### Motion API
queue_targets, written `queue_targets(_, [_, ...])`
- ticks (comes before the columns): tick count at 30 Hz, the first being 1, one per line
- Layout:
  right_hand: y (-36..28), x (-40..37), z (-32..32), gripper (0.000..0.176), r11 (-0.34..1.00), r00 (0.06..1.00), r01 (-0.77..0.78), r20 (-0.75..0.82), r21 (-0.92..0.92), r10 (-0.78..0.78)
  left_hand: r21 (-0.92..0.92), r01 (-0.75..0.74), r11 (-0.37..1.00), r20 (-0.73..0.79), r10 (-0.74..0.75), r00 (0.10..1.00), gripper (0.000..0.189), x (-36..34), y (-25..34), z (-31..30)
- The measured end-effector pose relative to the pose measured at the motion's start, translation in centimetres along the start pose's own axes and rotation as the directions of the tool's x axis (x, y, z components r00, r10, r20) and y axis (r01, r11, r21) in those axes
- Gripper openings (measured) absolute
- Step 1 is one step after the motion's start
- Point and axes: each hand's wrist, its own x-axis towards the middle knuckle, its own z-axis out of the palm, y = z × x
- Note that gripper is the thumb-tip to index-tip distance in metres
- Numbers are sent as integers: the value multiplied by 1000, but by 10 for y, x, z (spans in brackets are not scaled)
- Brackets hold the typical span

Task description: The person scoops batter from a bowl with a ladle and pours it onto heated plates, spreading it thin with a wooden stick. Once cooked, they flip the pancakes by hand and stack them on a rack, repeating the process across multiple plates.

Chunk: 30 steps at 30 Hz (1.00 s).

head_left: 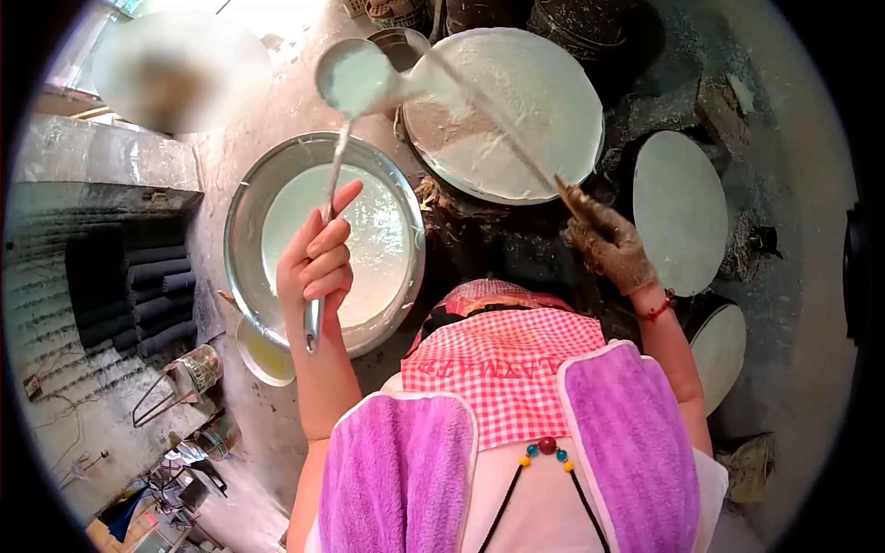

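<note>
My left hand (pixel 318 263) is wrapped around the handle of a metal ladle (pixel 335 170), its bowl raised over the far side of the basin. White batter (pixel 358 78) fills the bowl, and a pale smear reaches from it toward the round griddle (pixel 597 152). A white layer (pixel 525 88) coats most of that griddle, with a browner patch at its left. My right hand (pixel 608 241), crusted with brownish residue, grips a long thin spreading stick (pixel 498 118) slanting across the griddle. Below the ladle stands a wide metal basin (pixel 234 249) of white batter.
Two pale oval surfaces (pixel 680 212) (pixel 719 355) lie to the right. A small dish of yellowish liquid (pixel 267 355) sits by the basin. At the left are a stack of dark rolls (pixel 161 286) and a can with a wire handle (pixel 196 371). Dark containers (pixel 576 32) stand behind the griddle.
</note>
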Motion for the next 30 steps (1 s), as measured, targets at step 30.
queue_targets(30, [98, -33, 38, 44, 687, 993, -118, -87, -717, 80, 49, -224, 973, -410, 224, 884, 44, -178, 68, -64])
